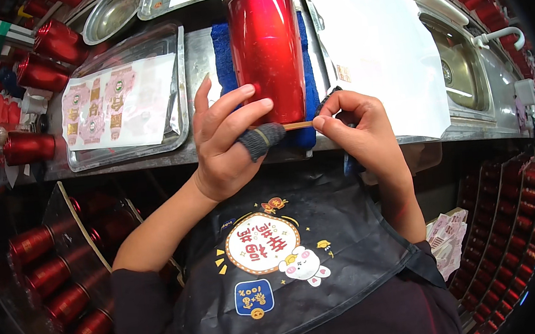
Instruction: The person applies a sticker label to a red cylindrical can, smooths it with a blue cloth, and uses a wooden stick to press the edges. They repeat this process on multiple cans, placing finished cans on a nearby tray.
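Observation:
A shiny red bottle lies on a blue cloth on the steel counter, its neck pointing away from me. My left hand rests against the bottle's near left side, fingers touching it, thumb in a dark grey fingertip cover. My right hand pinches a thin wooden stick held level across the bottle's near end. The stick's left tip meets my covered left thumb.
A steel tray with a sheet of pink and gold labels lies to the left. White paper and a sink lie to the right. Red bottles stand at the far left, and more fill racks below on both sides.

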A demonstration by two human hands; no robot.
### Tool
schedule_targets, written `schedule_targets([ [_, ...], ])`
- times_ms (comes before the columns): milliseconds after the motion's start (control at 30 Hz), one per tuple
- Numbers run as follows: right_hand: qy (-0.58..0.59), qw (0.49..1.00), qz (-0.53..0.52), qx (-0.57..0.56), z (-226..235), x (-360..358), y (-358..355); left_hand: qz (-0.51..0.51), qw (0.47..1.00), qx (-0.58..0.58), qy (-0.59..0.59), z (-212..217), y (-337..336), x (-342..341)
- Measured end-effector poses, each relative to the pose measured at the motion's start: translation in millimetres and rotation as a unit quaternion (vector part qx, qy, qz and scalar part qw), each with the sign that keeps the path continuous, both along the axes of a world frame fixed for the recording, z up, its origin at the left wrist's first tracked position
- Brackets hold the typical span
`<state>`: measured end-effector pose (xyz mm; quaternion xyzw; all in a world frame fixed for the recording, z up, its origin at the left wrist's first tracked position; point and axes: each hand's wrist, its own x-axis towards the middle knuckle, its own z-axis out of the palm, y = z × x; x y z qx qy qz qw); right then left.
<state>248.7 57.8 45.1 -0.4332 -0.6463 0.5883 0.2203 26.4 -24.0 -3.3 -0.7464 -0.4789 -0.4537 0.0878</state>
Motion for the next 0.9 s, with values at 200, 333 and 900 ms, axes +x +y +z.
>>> schedule_targets([
  [200,-0.018,1.0,0.006,0.02,-11,-4,0,-0.068,0.997,0.031,0.034,8,16,1],
  [333,0.015,1.0,0.014,-0.007,-10,-3,-2,-0.007,0.995,-0.006,-0.101,-13,-2,4],
  [900,-0.018,0.982,-0.059,0.176,-20,-31,-24,-0.012,0.999,-0.009,-0.033,-15,-6,-6],
])
